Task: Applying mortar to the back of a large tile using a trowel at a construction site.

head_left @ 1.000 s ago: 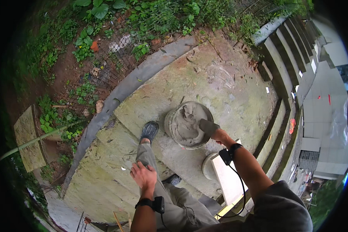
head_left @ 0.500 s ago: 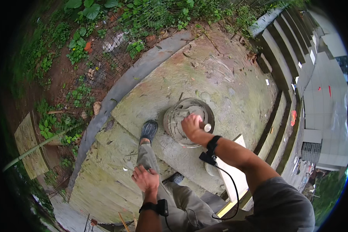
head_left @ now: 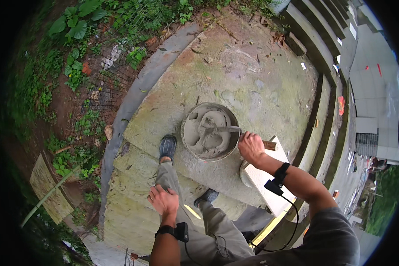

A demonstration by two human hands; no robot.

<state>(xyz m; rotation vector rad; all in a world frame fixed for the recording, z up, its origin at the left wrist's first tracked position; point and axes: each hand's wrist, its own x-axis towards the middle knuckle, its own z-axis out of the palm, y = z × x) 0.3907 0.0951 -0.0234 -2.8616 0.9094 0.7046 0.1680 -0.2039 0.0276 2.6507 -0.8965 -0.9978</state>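
Note:
A round bucket [head_left: 184, 141] of wet grey mortar [head_left: 194, 128] stands on the concrete ground ahead of me. My right hand [head_left: 252, 146] is closed around a trowel [head_left: 228, 129]; its wooden handle end sticks out past my fist. The metal part reaches over the bucket's right rim, and its tip lies in the mortar, partly covered. Hollows and a curved ridge mark the mortar's surface. My left hand [head_left: 164, 200] rests on my left leg near the knee, fingers loosely bent and apart, holding nothing.
A pale board [head_left: 270, 179] lies right of my legs, partly over a round container [head_left: 245, 175]. Concrete steps [head_left: 317, 48] rise at the right. A grey kerb [head_left: 135, 91] borders plants and wire mesh at the left. My shoe [head_left: 167, 147] is beside the bucket.
My right hand has moved from above the mortar to the right, outside the bucket rim, drawing the trowel with it. The view has shifted slightly; my left hand stays on my leg.

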